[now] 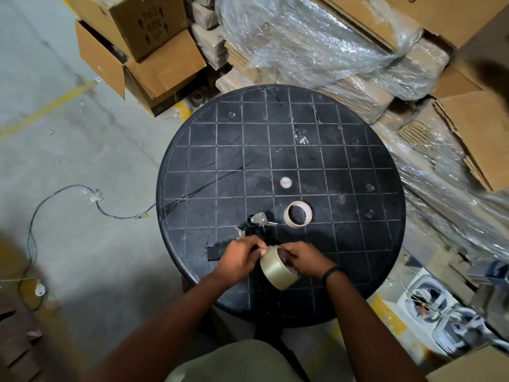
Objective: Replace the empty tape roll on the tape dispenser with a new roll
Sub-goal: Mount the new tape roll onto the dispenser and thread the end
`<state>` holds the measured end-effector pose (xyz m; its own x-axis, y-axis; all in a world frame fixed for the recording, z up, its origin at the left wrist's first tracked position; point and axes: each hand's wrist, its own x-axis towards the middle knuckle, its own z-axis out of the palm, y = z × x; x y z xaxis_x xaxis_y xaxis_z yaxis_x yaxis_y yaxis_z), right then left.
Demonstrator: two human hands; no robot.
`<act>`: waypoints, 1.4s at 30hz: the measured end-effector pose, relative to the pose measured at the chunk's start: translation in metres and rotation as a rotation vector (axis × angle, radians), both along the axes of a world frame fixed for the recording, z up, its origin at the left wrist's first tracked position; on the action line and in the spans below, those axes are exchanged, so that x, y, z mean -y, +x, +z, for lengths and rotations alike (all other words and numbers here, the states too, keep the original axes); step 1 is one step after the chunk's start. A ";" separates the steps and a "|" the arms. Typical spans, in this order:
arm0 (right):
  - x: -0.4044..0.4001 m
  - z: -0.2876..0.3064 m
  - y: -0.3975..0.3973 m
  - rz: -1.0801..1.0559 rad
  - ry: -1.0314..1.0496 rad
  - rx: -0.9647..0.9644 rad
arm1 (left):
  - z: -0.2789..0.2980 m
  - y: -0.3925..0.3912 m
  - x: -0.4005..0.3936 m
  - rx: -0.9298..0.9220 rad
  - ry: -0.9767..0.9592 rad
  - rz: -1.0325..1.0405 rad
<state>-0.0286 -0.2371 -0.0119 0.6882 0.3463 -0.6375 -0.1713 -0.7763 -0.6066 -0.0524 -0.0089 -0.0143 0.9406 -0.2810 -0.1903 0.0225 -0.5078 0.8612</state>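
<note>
Since the empty core (pixel 297 213) is already lying flat on the desk (pixel 371 150), clear of the dispenser (pixel 257 222), the removal half looks done. Core sits toward the near edge, just right of the dispenser, apart from it.

New roll (pixel 278 267) is off the desk surface, held above the near edge. Right hand (pixel 304 259) has its fingers hooked into the roll's open centre and clamped on the rim. Left hand (pixel 241 257) is closed against the roll's upper edge, thumb and fingertips pinched together there; my guess is it's picking at the tape's loose end, but the end itself is too small to make out.

Dispenser lies on the desk just beyond the hands, nobody touching it. Its metal plate and dark roller show, but I can't tell how it's oriented or whether the spindle is bare.

A small round cap-like thing (pixel 286 182) sits further in toward the desk centre; unclear if it belongs to the dispenser.

Judgement:
- done: old roll off
- in hand: new roll being prepped
- left: seat the roll on the dispenser, thread the tape through to the cutter, check it pulls

Roughly halfway.
</note>
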 end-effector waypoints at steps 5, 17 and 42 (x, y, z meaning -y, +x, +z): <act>-0.003 0.003 0.008 -0.009 0.046 0.091 | -0.005 0.001 0.002 -0.272 -0.153 0.231; -0.017 0.001 -0.010 -0.960 0.362 -0.445 | -0.007 -0.006 0.003 -0.062 -0.158 0.049; -0.027 -0.033 -0.012 -1.137 0.103 -0.160 | -0.035 0.007 0.023 -0.518 -0.092 0.323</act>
<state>-0.0410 -0.2098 -0.0449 0.5500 -0.3665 -0.7505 -0.8210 -0.0721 -0.5664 -0.0456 -0.0322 -0.0490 0.7729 -0.0346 -0.6336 0.5896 -0.3299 0.7373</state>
